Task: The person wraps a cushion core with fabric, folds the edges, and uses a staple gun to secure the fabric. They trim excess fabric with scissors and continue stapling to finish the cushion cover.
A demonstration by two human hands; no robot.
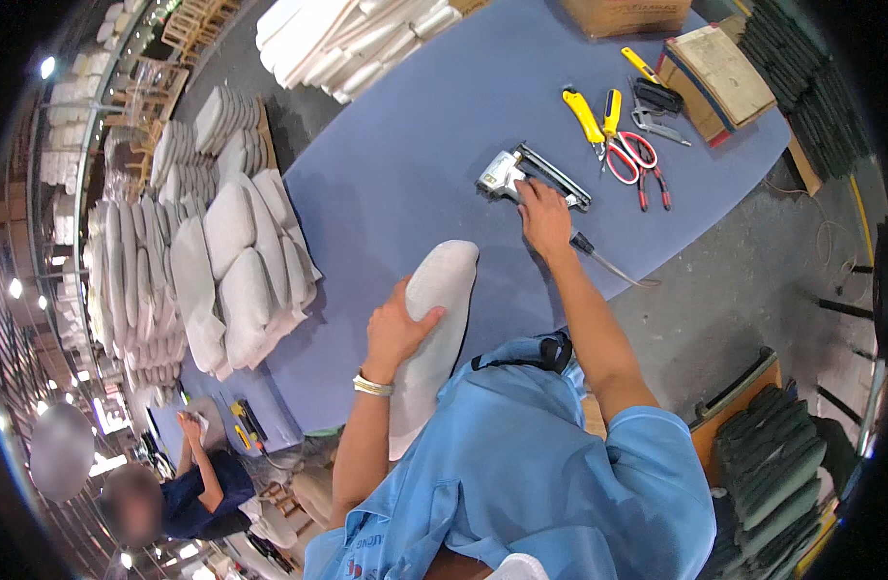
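A long, light grey fabric-covered cushion pad with a rounded end stands out over the near edge of the blue-grey table. My left hand grips it along its left side, thumb across the top face; the fingers beneath are hidden. My right hand reaches forward to a silver and black staple gun lying on the table, fingers curled over its handle. A grey air hose runs from the tool toward the table's right edge.
Right of the staple gun lie a yellow cutter, red-handled scissors, pliers and a caliper. A cardboard box stands behind them. Stacked grey cushions line the left edge. Another person works at lower left.
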